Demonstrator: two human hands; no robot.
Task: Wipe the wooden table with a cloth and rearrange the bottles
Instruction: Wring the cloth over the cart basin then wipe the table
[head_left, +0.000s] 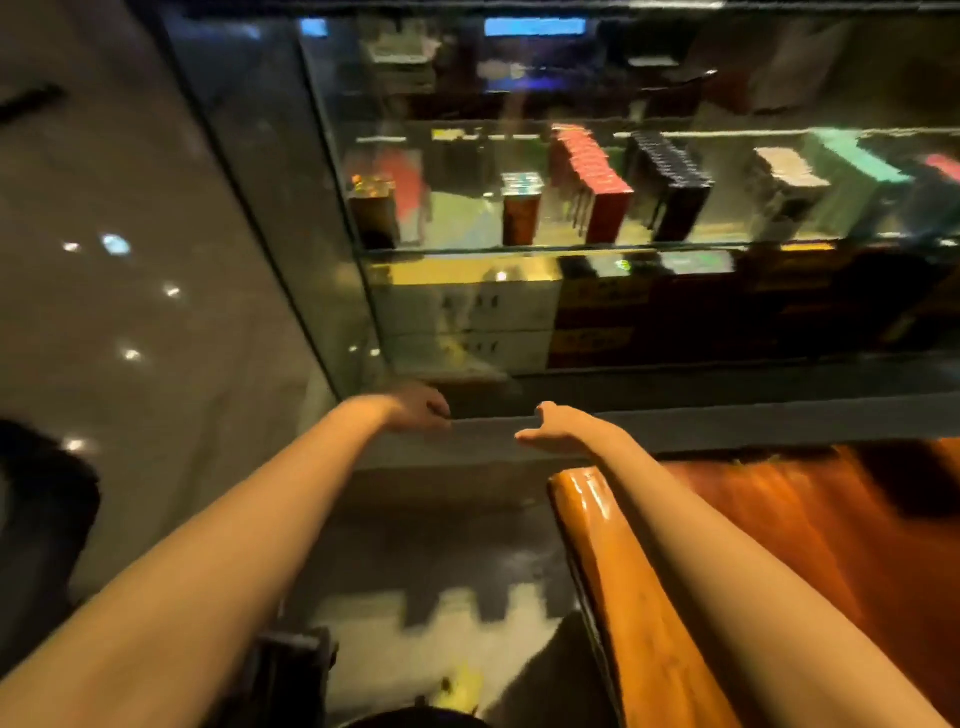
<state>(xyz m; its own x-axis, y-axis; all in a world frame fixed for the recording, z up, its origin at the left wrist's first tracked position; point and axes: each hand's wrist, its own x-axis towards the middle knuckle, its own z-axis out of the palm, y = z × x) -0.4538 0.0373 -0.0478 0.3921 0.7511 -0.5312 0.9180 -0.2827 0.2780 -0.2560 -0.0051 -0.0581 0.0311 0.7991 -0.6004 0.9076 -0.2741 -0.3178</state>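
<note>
The glossy orange-brown wooden table (810, 525) fills the lower right, its rounded edge running down toward me. My right hand (558, 431) reaches forward past the table's far left corner, palm flat and fingers apart, holding nothing. My left hand (418, 408) stretches out beside it, fingers curled down over the dark ledge at the foot of a glass cabinet; blur hides whether it holds anything. No cloth and no bottles show in the blurred picture.
A glass display cabinet (571, 218) with shelves of red, black and teal boxes stands straight ahead. A shiny grey wall panel (130, 312) is on the left. Grey floor (441, 545) lies between cabinet and table, a dark object (36, 519) at far left.
</note>
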